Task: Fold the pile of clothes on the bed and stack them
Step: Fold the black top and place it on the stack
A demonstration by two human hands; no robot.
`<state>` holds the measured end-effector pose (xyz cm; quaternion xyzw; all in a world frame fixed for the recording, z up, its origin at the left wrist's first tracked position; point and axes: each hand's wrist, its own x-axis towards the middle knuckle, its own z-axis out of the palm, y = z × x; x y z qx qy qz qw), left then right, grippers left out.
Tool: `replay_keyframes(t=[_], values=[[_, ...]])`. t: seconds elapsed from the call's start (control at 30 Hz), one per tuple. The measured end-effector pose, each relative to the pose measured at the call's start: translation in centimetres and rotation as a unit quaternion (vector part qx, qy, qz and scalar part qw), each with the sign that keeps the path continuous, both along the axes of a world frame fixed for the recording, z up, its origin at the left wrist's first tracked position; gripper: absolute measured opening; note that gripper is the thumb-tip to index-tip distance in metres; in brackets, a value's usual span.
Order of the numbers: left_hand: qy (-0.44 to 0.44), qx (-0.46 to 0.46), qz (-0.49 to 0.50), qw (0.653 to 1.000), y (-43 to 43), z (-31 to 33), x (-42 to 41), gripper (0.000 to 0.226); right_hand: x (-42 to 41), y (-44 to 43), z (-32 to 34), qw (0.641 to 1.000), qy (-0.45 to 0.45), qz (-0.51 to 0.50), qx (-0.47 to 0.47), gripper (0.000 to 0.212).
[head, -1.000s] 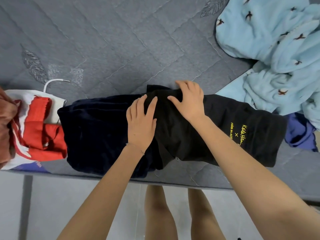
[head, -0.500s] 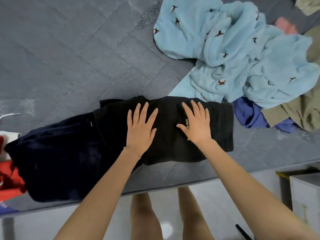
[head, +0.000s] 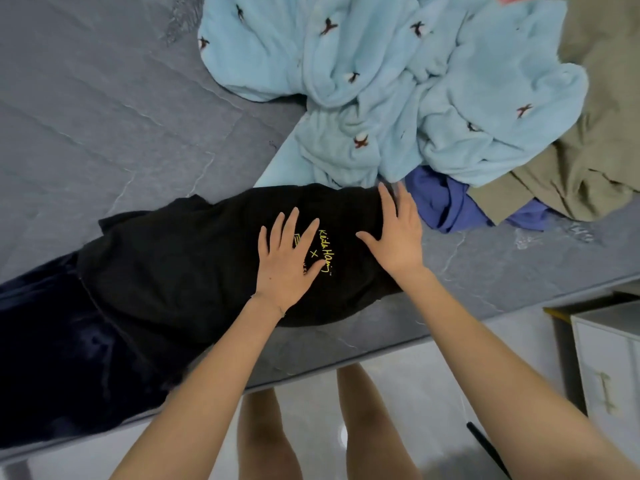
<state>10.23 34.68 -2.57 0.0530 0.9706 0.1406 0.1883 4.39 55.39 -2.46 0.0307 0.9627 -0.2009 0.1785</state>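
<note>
Both hands are sitting further right on the black garment (head: 180, 265) than half a second ago. The right hand (head: 398, 237), which was covering the yellow print (head: 325, 251), is now lying along the garment's right edge, and the left hand (head: 287, 261) is pressing just beside that print. Neither hand is gripping anything; the fingers are stretching out flat and the palms are smoothing the cloth. The garment is lying folded near the front edge of the bed (head: 104, 98). Its left end is overlapping a dark navy garment (head: 52, 341), and its far right corner is meeting the light blue fleece (head: 398, 81). A blue-violet piece (head: 443, 202) and an olive one (head: 588, 161) are waiting just beside it in the unfolded pile. It is looking like a thin, limp knit: light, soft, not slippery, and likely to sag and lose its folds if lifted by one corner. The safest hold is probably at both short ends, with fingers sliding under and thumbs resting on top, carrying it flat to the stack.
</note>
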Motion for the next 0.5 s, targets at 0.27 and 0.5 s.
replay_keyframes(t=[0.27,0.5], values=[[-0.036,0.011,0.041,0.998,5.3,-1.3,-1.0,0.070,-0.3,2.2,-2.0,0.958,-0.135,-0.159,-0.195,0.096],[-0.051,-0.003,0.061,0.997,7.0,-1.3,-1.4,0.071,-0.9,3.4,-0.8,0.904,-0.188,-0.216,-0.317,0.032]])
